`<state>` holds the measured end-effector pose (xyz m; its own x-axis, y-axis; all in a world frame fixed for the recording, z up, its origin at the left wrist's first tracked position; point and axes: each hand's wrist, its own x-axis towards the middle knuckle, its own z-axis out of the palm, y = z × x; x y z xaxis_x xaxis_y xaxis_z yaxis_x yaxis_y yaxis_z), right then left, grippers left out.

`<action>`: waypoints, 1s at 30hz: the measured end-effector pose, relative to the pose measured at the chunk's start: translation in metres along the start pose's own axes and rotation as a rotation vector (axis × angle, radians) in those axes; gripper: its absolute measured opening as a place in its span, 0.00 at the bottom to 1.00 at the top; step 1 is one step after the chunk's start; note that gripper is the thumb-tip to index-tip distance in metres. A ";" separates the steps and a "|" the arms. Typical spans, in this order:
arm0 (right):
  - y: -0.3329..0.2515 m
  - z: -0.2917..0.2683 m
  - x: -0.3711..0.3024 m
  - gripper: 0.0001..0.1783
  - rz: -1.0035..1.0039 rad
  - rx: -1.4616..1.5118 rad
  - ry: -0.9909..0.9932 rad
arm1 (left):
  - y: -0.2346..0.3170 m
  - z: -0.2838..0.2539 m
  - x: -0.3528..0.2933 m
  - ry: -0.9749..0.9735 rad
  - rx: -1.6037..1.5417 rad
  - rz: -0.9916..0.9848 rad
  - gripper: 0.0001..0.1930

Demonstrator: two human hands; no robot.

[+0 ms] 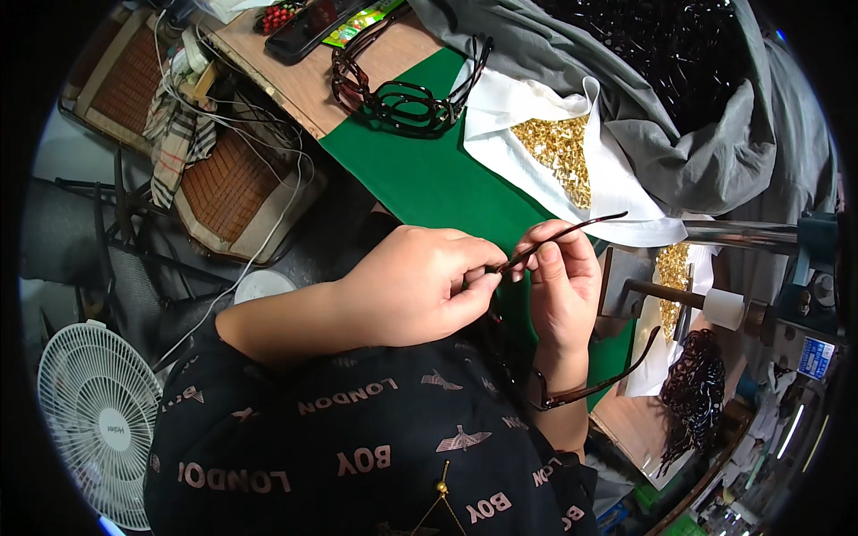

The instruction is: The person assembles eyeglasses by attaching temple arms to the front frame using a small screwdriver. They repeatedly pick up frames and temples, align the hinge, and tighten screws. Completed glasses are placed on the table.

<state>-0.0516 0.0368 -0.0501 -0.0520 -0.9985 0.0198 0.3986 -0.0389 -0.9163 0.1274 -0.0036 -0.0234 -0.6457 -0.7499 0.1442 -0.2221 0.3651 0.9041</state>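
Between both hands is a dark brown glasses frame. Its upper temple arm [572, 232] slants up to the right, and its other temple arm [612, 380] lies across my right wrist. The front of the frame is mostly hidden behind my hands. My left hand [424, 281] is closed, pinching the hinge end of the upper temple with thumb and fingers. My right hand [569, 281] holds the same temple further along, between thumb and fingertips. Several dark glasses frames [407, 107] lie stacked on the green mat [398, 174] beyond my hands.
Small gold-coloured metal parts [559, 152] fill a white cloth [487, 112]. Dark glossy pieces [661, 45] heap in grey cloth. A machine with a white cylinder [722, 308] stands close right, near a dark bundle [693, 384]. A fan [98, 420] and chair [228, 196] are left.
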 end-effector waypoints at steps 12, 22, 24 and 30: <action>0.001 -0.006 -0.002 0.06 0.059 0.015 0.047 | 0.003 -0.001 0.006 -0.118 -0.013 -0.063 0.07; -0.002 -0.001 -0.002 0.06 0.104 -0.017 0.111 | -0.001 0.005 0.008 -0.118 -0.045 -0.049 0.05; -0.002 -0.002 -0.003 0.07 0.115 -0.024 0.120 | -0.001 0.005 0.008 -0.143 -0.078 -0.090 0.04; -0.002 -0.001 -0.003 0.07 0.125 -0.068 0.140 | -0.003 0.006 0.007 -0.207 -0.161 -0.230 0.05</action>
<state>-0.0529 0.0401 -0.0482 -0.1349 -0.9798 -0.1476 0.3475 0.0928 -0.9331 0.1194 -0.0065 -0.0272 -0.7304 -0.6683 -0.1408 -0.2719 0.0954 0.9576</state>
